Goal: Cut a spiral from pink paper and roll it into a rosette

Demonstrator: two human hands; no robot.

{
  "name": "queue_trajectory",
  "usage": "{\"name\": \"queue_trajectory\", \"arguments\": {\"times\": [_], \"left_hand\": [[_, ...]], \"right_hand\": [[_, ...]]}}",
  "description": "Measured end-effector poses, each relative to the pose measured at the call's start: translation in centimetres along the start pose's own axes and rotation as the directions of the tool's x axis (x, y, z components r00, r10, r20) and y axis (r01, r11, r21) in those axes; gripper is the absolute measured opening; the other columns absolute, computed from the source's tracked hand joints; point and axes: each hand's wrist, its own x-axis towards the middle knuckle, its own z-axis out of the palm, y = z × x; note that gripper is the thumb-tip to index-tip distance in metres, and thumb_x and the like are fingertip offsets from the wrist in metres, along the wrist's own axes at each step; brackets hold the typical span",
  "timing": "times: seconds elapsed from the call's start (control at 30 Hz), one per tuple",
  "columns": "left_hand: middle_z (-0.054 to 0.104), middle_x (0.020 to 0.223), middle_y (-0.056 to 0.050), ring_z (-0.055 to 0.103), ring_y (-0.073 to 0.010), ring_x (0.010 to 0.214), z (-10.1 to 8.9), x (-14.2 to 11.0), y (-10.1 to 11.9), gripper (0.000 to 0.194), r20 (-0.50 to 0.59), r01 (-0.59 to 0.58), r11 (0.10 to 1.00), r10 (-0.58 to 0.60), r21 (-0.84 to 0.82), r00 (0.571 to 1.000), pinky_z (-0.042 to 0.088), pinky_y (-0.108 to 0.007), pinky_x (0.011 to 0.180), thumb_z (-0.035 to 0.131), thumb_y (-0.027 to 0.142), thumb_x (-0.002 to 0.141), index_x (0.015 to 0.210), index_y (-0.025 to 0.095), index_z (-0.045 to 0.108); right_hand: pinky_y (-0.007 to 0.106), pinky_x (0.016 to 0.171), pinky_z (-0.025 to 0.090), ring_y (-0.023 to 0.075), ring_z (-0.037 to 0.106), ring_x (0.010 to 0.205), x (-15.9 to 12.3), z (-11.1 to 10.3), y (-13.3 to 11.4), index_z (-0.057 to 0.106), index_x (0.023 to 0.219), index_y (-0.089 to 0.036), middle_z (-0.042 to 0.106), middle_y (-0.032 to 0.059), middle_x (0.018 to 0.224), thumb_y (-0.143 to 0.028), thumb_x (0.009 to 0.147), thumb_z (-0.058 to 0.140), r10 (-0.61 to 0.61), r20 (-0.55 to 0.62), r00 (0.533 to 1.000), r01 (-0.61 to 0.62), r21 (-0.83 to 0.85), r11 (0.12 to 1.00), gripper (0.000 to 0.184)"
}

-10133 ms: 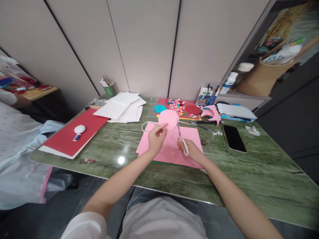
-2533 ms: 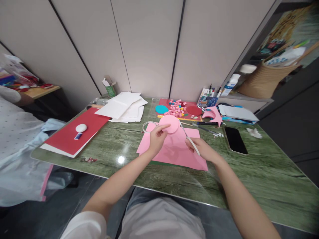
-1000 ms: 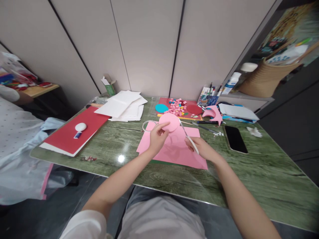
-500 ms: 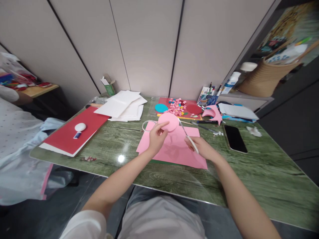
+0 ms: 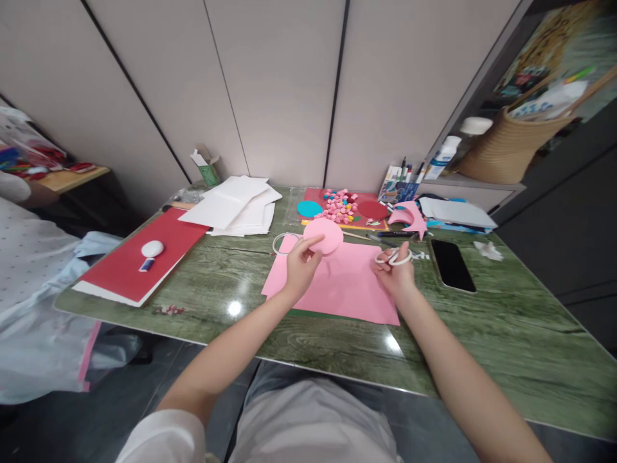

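A: What container stands at left?
B: A green carton [image 5: 208, 174], flaps raised, contents hidden.
A: And toward the centre?
B: The left hand [image 5: 301, 265], thumb and forefinger pinching the pink disc [image 5: 328, 233] above the pink sheet [image 5: 337, 289]. A strip of desk [image 5: 313, 341] separates that sheet from the front edge.
A: The right hand [image 5: 396, 270]?
B: At the sheet's right edge, fingers curled about the white-handled scissors [image 5: 403, 263]; blades indiscernible. Behind, the pen box [image 5: 402, 191] holds upright pens [image 5: 408, 173].
A: Farther right?
B: The phone [image 5: 452, 265]; then, on a shelf [image 5: 511, 188], the woven basket [image 5: 501, 151], containing a white packet [image 5: 548, 105]. Past the phone's near end, wood-grained surface extends to the desk's right edge.
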Motion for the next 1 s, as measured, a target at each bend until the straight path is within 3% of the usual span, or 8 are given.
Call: {"name": "queue_trajectory", "arguments": {"times": [0.17, 0.33, 0.5, 0.6, 0.7, 0.8, 0.9, 1.0], "left_hand": [[0.059, 0.103, -0.007, 0.052, -0.0166, 0.087, 0.0, 0.0, 0.2, 0.03, 0.011, 0.0, 1.0, 0.0, -0.017, 1.0, 0.043, -0.03, 0.073, 0.056, 0.017, 0.072, 0.101, 0.021, 0.061], [0.059, 0.101, -0.007, 0.052, -0.0167, 0.086, 0.0, 0.0, 0.3, 0.029, 0.013, -0.004, 1.0, 0.004, -0.02, 1.0, 0.043, -0.03, 0.073, 0.056, 0.019, 0.073, 0.101, 0.021, 0.061], [0.06, 0.101, -0.007, 0.053, -0.0159, 0.085, -0.1, 0.0, 0.2, 0.028, 0.008, -0.004, 1.0, 0.004, -0.001, 1.0, 0.043, -0.029, 0.073, 0.057, 0.021, 0.073, 0.101, 0.021, 0.061], [0.061, 0.097, -0.007, 0.053, -0.0154, 0.084, 0.0, 0.0, 0.2, 0.026, -0.018, 0.008, 1.0, -0.008, 0.023, 1.0, 0.044, -0.029, 0.073, 0.056, 0.024, 0.074, 0.1, 0.021, 0.061], [0.061, 0.096, -0.007, 0.054, -0.0157, 0.086, 0.0, 0.1, 0.3, 0.024, -0.048, 0.009, 0.999, -0.007, 0.039, 0.999, 0.044, -0.03, 0.074, 0.056, 0.027, 0.074, 0.097, 0.02, 0.062], [0.062, 0.097, -0.007, 0.055, -0.0162, 0.088, 0.0, 0.2, 0.4, 0.024, -0.086, 0.005, 1.0, -0.003, 0.025, 0.996, 0.044, -0.03, 0.074, 0.057, 0.027, 0.074, 0.096, 0.019, 0.063], [0.062, 0.097, -0.008, 0.055, -0.0159, 0.087, -0.1, 0.3, 0.5, 0.025, -0.143, 0.012, 1.0, -0.011, 0.009, 0.99, 0.045, -0.029, 0.073, 0.058, 0.028, 0.073, 0.096, 0.019, 0.063], [0.061, 0.098, -0.008, 0.056, -0.0155, 0.088, -0.2, 0.4, 0.8, 0.026, -0.197, 0.005, 1.0, -0.005, -0.003, 0.98, 0.045, -0.027, 0.072, 0.058, 0.029, 0.073, 0.096, 0.018, 0.063]], "right_hand": [[0.024, 0.039, 0.035, 0.0069, 0.032, 0.035, 1.8, -2.6, -0.7, 0.036, 0.059, -0.02, 0.038, -0.0044, 0.045, -0.067, 0.079, 0.016, 0.18, 0.013, 0.984, -0.179, 0.205, 0.962, 0.055], [0.025, 0.039, 0.037, 0.0101, 0.04, 0.039, 2.6, -3.2, -1.1, 0.038, 0.063, -0.02, 0.042, -0.0015, 0.048, -0.069, 0.077, 0.01, 0.222, -0.022, 0.975, -0.21, 0.24, 0.948, 0.057], [0.023, 0.039, 0.036, 0.008, 0.037, 0.038, 1.9, -1.8, -0.8, 0.043, 0.064, -0.019, 0.046, -0.0022, 0.05, -0.06, 0.081, 0.028, 0.106, -0.003, 0.994, -0.106, 0.085, 0.991, 0.047], [0.021, 0.04, 0.033, 0.007, 0.036, 0.039, 0.1, 0.5, -0.3, 0.049, 0.068, -0.019, 0.048, -0.0026, 0.053, -0.056, 0.079, 0.04, -0.018, 0.155, 0.988, 0.04, -0.143, 0.989, 0.04], [0.021, 0.042, 0.03, 0.0077, 0.038, 0.044, -2.5, 2.9, 0.2, 0.052, 0.066, -0.018, 0.047, -0.0016, 0.055, -0.057, 0.077, 0.043, -0.017, 0.372, 0.928, 0.196, -0.449, 0.872, 0.042], [0.023, 0.049, 0.033, 0.0105, 0.042, 0.053, -5.1, 4.5, 0.4, 0.053, 0.066, -0.017, 0.048, 0.0004, 0.06, -0.059, 0.079, 0.036, 0.179, 0.552, 0.814, 0.285, -0.649, 0.706, 0.047], [0.025, 0.055, 0.034, 0.0111, 0.042, 0.055, -6.5, 5.1, 0.6, 0.052, 0.066, -0.016, 0.049, 0.0009, 0.061, -0.056, 0.082, 0.032, 0.29, 0.606, 0.741, 0.37, -0.728, 0.576, 0.048], [0.025, 0.058, 0.035, 0.0115, 0.043, 0.057, -6.7, 5.0, 0.7, 0.051, 0.065, -0.016, 0.05, 0.001, 0.06, -0.054, 0.085, 0.028, 0.335, 0.62, 0.709, 0.417, -0.752, 0.51, 0.048]]}}
